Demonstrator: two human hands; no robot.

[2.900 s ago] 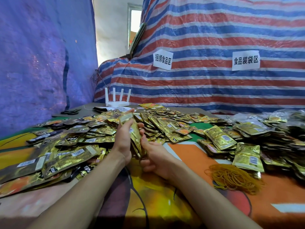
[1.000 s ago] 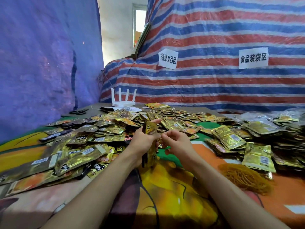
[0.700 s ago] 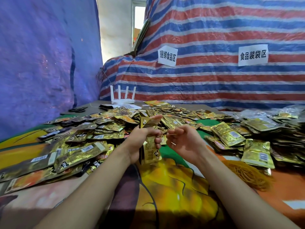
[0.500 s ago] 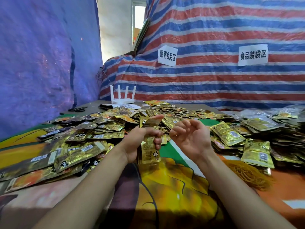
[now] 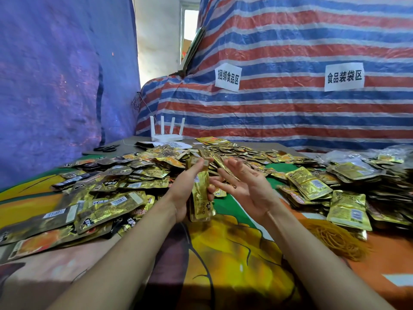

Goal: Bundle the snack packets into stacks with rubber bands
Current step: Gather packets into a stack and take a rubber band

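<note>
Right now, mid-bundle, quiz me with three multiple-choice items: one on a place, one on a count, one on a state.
1. Where does the rubber band pile lie? A) near right, beside the right forearm B) far left C) far back
2. How many antennas are on the white router? A) two B) four C) six
3. The right hand is: A) gripping a packet B) open, palm up C) fisted
Answers: 1 A, it lies just right of that forearm; 2 B, four stand upright; 3 B, fingers straight, palm up.
</note>
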